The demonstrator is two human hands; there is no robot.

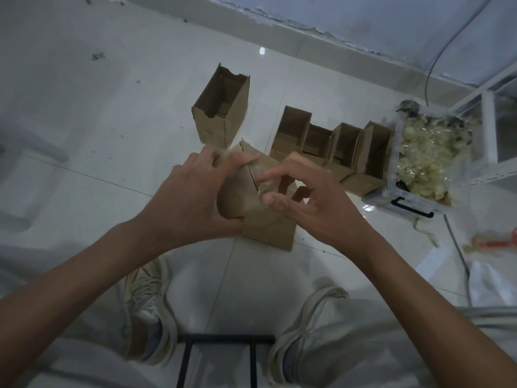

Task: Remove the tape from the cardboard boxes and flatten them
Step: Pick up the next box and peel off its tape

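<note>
I hold a small brown cardboard box (265, 222) above the tiled floor, in the middle of the head view. My left hand (193, 197) grips its left side, thumb laid across the top flap. My right hand (302, 194) pinches a strip of clear tape (265, 183) at the box's top seam between thumb and forefinger. One open box (223, 113) stands on the floor behind. To its right stands a row of several open boxes (333, 144).
A clear plastic bin (419, 163) full of crumpled used tape sits at the right, beside a white metal shelf frame (489, 127). Cables run along the floor at right. My two shoes (151, 312) and a black stool frame (223, 357) are below.
</note>
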